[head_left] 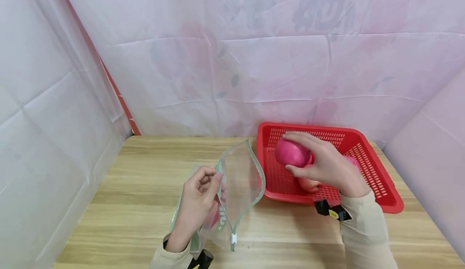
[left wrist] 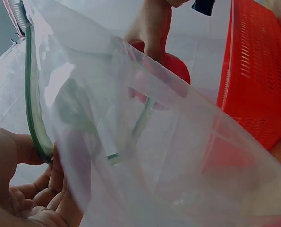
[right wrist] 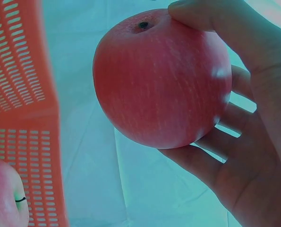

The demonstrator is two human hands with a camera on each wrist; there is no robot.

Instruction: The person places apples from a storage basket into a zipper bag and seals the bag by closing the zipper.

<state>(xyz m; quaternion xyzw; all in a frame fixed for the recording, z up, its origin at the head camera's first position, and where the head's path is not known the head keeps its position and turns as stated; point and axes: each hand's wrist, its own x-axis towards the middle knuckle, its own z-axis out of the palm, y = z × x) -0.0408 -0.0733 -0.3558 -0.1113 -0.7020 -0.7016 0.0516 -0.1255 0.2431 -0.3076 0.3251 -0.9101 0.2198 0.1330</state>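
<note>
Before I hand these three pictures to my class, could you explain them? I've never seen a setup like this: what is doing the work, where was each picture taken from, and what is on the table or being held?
There is no machine here: a person works bare-handed. The wide picture looks forward and down from the person's head; the two close ones come from the left and right wrists. On the wood-grain table stands a red plastic basket holding more fruit, including a paler apple. The left hand pinches the edge of an open, clear zip bag with something pink inside, too hidden to name. The right hand curls its fingers round a pinkish-red apple.
</note>
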